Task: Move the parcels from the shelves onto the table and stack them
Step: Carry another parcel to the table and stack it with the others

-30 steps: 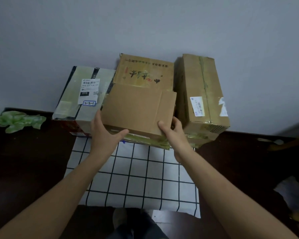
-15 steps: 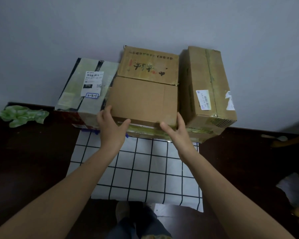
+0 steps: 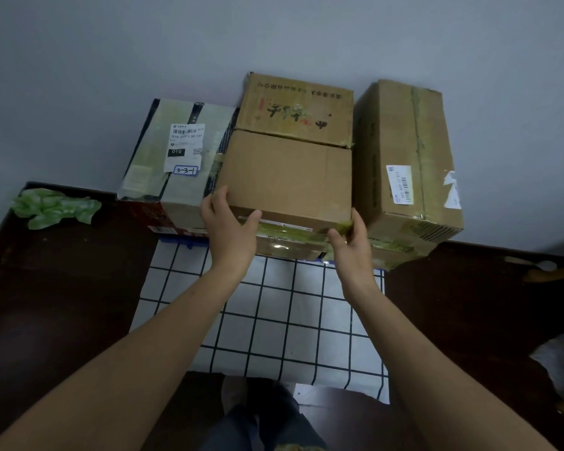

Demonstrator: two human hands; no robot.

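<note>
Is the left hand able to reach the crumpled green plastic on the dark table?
Probably yes. The left hand holds a corner of the plain brown cardboard box, but the crumpled green plastic lies on the dark table on that side, with nothing between.

Dark table with checked cloth, parcels
</note>
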